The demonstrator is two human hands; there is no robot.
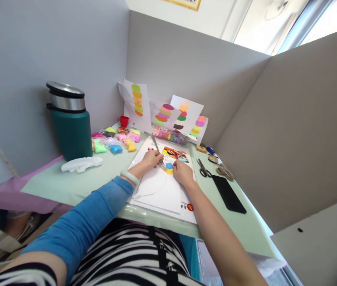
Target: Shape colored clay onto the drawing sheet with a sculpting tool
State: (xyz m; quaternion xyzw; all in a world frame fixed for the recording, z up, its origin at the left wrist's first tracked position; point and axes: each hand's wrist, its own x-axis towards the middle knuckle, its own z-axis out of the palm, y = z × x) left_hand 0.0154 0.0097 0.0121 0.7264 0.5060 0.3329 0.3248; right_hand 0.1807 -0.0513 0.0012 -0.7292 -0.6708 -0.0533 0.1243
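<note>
The left hand [152, 159] grips a metal fork [155, 143], tines at a blue-and-yellow piece [169, 166] on white paper [156, 190]; the right hand [183, 173] curls beside it, grip unclear.

Black-and-white striped clothing [117, 262], shiny fasteners [171, 266], blue left oversleeve [88, 224], pale bangle [130, 178]
</note>
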